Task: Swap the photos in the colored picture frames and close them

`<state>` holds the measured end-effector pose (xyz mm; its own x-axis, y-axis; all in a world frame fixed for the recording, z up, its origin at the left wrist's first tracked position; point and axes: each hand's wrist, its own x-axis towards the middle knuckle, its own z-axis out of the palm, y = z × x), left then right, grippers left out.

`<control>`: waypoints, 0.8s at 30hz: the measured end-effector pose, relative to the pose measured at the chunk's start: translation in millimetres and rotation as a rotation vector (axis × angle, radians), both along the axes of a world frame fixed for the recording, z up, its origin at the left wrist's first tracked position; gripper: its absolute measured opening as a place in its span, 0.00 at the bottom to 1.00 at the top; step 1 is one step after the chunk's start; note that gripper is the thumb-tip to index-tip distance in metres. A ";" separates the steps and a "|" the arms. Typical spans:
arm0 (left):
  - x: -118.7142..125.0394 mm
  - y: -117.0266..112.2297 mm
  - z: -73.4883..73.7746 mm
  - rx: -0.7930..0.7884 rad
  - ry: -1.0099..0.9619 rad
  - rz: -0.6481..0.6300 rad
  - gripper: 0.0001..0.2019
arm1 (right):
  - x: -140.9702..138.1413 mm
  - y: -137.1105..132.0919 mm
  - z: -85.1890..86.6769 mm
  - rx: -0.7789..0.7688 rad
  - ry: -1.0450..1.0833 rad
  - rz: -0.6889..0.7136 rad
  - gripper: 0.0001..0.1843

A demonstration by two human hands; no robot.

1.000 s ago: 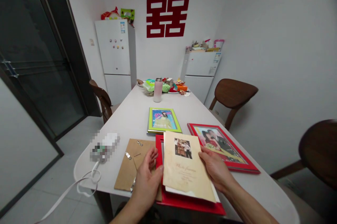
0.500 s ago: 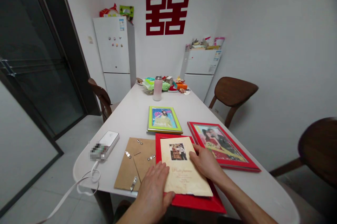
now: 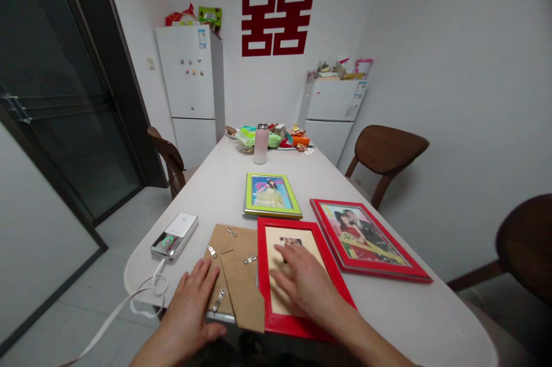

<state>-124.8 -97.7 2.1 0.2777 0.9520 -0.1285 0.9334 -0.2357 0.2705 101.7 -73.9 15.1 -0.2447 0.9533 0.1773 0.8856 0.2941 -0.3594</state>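
A red picture frame (image 3: 263, 275) lies face down at the table's near edge, with a cream printed card (image 3: 276, 240) set inside it. My right hand (image 3: 302, 283) rests flat on the card, fingers spread, open. My left hand (image 3: 194, 301) lies open with its fingers on the brown frame backing board (image 3: 237, 263), which sits just left of the red frame and carries small metal clips.
A green-framed photo (image 3: 271, 194) and a larger red-framed photo (image 3: 366, 237) lie further out on the white table (image 3: 215, 194). A power bank (image 3: 175, 234) with a white cable sits at the left edge. A pink bottle (image 3: 260, 144) and snacks stand at the far end. Brown chairs flank the table.
The cream card went from held above the frame to lying inside it. My right hand moved onto the card. My left hand shifted left onto the backing board.
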 end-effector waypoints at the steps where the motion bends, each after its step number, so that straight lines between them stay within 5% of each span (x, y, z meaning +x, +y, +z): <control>1: -4.3 1.5 -2.9 0.014 0.026 0.020 0.41 | -14.8 -7.3 -0.4 -0.010 0.013 0.079 0.23; 5: -12.8 6.5 -17.0 0.099 0.001 0.010 0.36 | -60.3 -27.7 -9.8 -0.021 0.040 0.198 0.35; 10: -24.5 8.0 -23.8 0.276 -0.140 -0.030 0.35 | -65.0 -30.2 -11.1 -0.030 0.161 0.213 0.29; 16: -0.7 1.3 -5.4 0.570 -0.282 -0.166 0.34 | -22.0 -34.2 5.7 0.041 0.196 0.230 0.29; 24: 89.0 2.4 -6.9 0.253 -0.251 -0.253 0.36 | 67.9 -46.6 -9.5 -0.029 0.060 0.098 0.26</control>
<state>-35.7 -95.3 -4.8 0.4987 0.8430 0.2015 0.7505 -0.5363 0.3862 169.6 -120.4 5.6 -0.3268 0.9303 0.1668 0.8295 0.3669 -0.4210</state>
